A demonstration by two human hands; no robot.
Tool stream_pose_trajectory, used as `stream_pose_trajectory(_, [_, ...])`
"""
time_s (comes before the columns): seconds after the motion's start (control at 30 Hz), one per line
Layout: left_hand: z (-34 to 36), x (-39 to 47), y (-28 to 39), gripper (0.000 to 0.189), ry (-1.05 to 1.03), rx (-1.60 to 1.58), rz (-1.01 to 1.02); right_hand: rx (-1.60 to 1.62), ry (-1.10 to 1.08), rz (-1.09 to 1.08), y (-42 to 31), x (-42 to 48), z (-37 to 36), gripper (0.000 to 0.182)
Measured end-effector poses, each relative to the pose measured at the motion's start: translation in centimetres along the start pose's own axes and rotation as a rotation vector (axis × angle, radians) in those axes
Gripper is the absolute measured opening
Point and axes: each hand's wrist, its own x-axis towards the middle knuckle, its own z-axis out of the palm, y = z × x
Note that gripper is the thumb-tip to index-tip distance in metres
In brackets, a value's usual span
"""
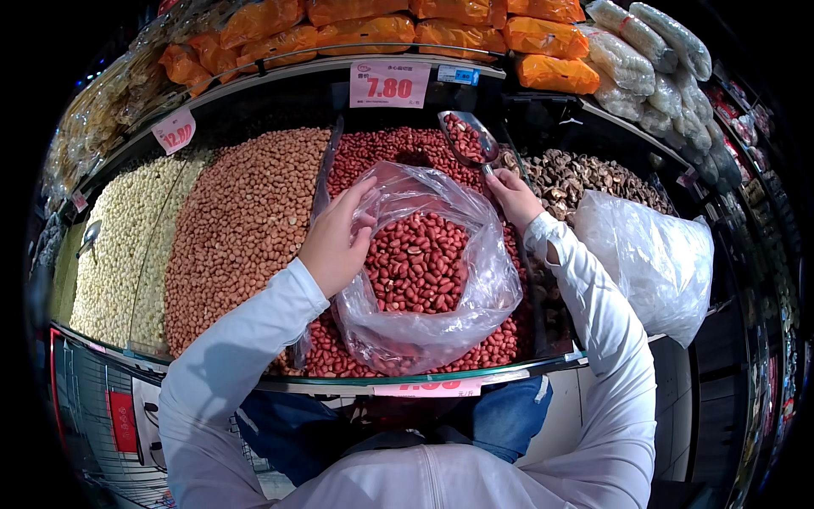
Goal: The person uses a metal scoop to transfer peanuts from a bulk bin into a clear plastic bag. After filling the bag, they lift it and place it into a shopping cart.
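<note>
A clear plastic bag (426,334) with its mouth wide open rests on the bin of red-skinned peanuts (394,143). Inside the bag lies a heap of red peanuts (416,264). My left hand (340,238) is at the bag's left rim, fingers apart; whether it touches the film I cannot tell. My right hand (514,196) grips the handle of a metal scoop (486,143), which holds red peanuts above the back right of the bin.
Left of the peanuts are bins of light brown nuts or beans (241,235) and pale beans (121,254) with a metal scoop (92,232). Dried mushrooms (572,181) and a bulging plastic bag (645,261) are at right. Orange packages (365,32) line the shelf behind.
</note>
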Motion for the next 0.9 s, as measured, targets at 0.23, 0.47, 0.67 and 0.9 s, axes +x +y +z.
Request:
stream_pose_trajectory(0.23, [0.1,0.0,-0.2,0.059,0.012,-0.046,-0.006,0.081,0.081,-0.062,-5.1,-2.8,0.8,0.031])
stream_pose_trajectory(0.47, [0.0,0.1,-0.1,0.059,0.079,0.002,0.018,-0.635,0.38,-0.404,-7.7,-5.2,1.7,0.046])
stream_pose_trajectory(0.67, [-0.2,0.0,0.1,0.057,0.155,0.052,0.104,-0.889,0.477,-0.612,-8.5,-6.0,2.4,0.033])
stream_pose_trajectory(0.9, [0.0,0.1,-0.5,0.054,0.145,0.104,0.069,-0.971,0.561,-0.963,-8.5,-5.9,2.4,0.034])
